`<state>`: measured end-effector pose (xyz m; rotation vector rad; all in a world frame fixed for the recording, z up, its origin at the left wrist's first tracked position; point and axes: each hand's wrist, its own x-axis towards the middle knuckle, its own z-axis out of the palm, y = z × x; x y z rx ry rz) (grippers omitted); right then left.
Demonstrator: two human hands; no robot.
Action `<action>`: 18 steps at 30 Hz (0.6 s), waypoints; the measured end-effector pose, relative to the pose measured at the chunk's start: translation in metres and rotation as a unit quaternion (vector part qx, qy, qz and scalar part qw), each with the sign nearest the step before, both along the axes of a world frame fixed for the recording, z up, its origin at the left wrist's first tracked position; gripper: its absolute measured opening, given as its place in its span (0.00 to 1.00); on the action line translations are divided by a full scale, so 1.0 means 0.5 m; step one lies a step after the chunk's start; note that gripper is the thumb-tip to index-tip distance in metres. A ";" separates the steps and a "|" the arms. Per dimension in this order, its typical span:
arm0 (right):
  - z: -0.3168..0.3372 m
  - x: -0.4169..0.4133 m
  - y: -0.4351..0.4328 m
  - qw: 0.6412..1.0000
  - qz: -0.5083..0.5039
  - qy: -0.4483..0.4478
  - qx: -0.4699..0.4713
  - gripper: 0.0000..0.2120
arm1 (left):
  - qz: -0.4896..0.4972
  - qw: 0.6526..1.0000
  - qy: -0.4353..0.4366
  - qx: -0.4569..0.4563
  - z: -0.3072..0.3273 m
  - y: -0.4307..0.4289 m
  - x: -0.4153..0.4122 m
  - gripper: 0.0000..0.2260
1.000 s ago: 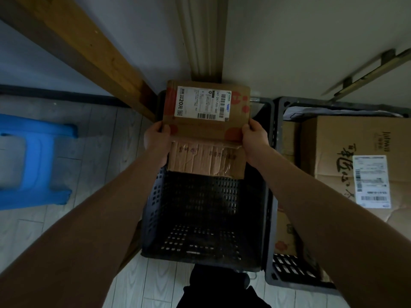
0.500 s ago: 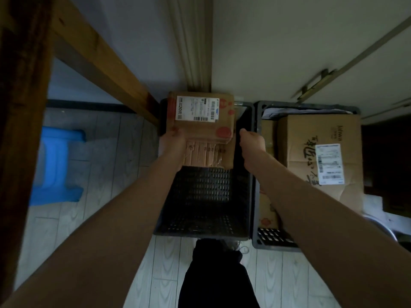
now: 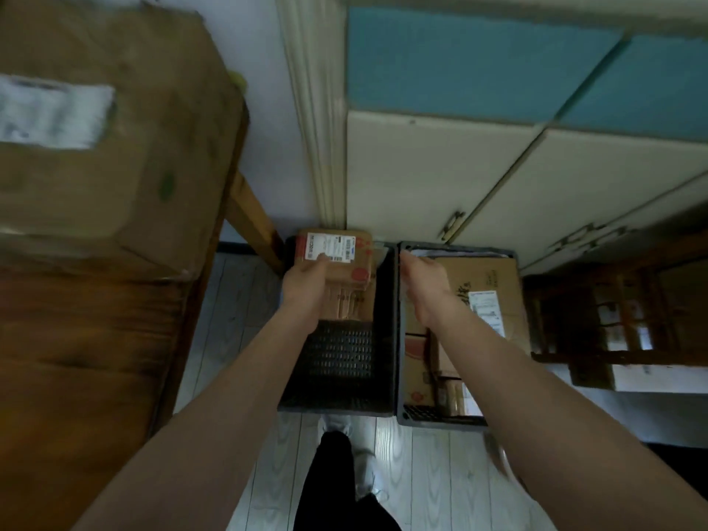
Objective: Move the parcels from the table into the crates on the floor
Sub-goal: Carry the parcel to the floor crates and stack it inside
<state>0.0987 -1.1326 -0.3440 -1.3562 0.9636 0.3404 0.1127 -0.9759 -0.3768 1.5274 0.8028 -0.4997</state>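
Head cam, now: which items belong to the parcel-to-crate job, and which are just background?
Job:
- small parcel, held by left hand at the far end of left crate
- right hand, empty
- right crate, holding boxes
- big parcel on table

Background:
- cabinet
- wooden frame
- floor

Two crates (image 3: 384, 339) — two hands (image 3: 306, 287) — one table (image 3: 76, 339)
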 end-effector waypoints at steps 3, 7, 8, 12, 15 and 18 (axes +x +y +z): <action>0.075 -0.022 -0.013 0.999 0.010 -0.036 0.009 0.07 | 0.007 0.999 -0.024 -0.025 0.070 0.015 -0.033 0.20; 0.205 -0.061 -0.006 0.996 0.029 -0.083 -0.015 0.21 | 0.000 0.998 -0.060 -0.027 0.202 0.052 -0.086 0.17; 0.230 -0.069 -0.002 0.995 0.038 -0.095 -0.016 0.21 | -0.001 0.997 -0.066 -0.039 0.228 0.063 -0.098 0.16; 0.329 -0.103 0.034 0.986 0.092 -0.138 -0.012 0.20 | 0.006 0.991 -0.113 -0.072 0.332 0.121 -0.143 0.10; 0.390 -0.115 0.073 0.976 0.139 -0.168 -0.018 0.20 | 0.019 0.988 -0.140 -0.055 0.398 0.169 -0.163 0.10; 0.445 -0.114 0.129 0.968 0.152 -0.200 -0.019 0.20 | 0.041 0.983 -0.170 -0.049 0.456 0.228 -0.189 0.11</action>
